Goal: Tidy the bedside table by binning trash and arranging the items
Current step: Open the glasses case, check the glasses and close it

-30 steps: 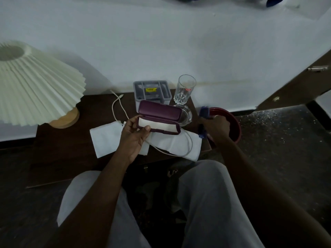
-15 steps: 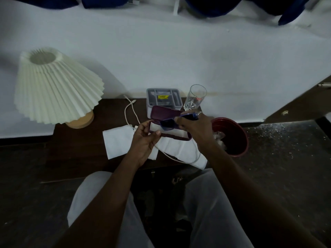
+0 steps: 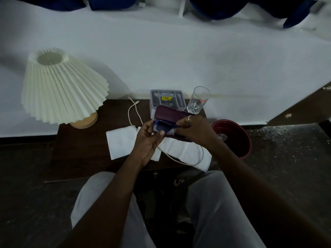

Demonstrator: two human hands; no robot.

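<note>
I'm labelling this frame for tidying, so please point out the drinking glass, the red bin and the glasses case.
drinking glass point(image 3: 198, 100): head view, on its clear side wall.
red bin point(image 3: 246, 140): head view, on its right rim.
glasses case point(image 3: 170, 114): head view, on the maroon lid, held over the table.

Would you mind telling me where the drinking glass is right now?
In the head view the empty drinking glass stands upright at the back right corner of the bedside table, just right of the grey organiser tray and behind the maroon glasses case.

Both hands point(image 3: 179, 133) hold blue glasses point(image 3: 162, 127) in the open maroon case point(image 3: 170, 114).
</note>
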